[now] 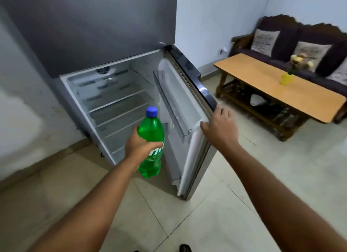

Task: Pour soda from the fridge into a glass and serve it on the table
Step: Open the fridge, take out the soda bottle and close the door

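Note:
My left hand [139, 145] is wrapped around the middle of a green soda bottle [152, 127] with a blue cap, held upright in front of the open lower compartment of the grey fridge [93, 32]. The fridge shelves look bare. My right hand [218, 125] grips the outer edge of the fridge door [189, 109], which stands swung wide to the right. A low wooden table [293, 94] with a light top stands at the right. No glass is in view.
A yellow vase of flowers [286, 78] stands on the table. Behind the table is a dark sofa [287, 37] with pale cushions. Some items lie on the table's lower shelf. The floor is pale tile, and a wall runs along the left.

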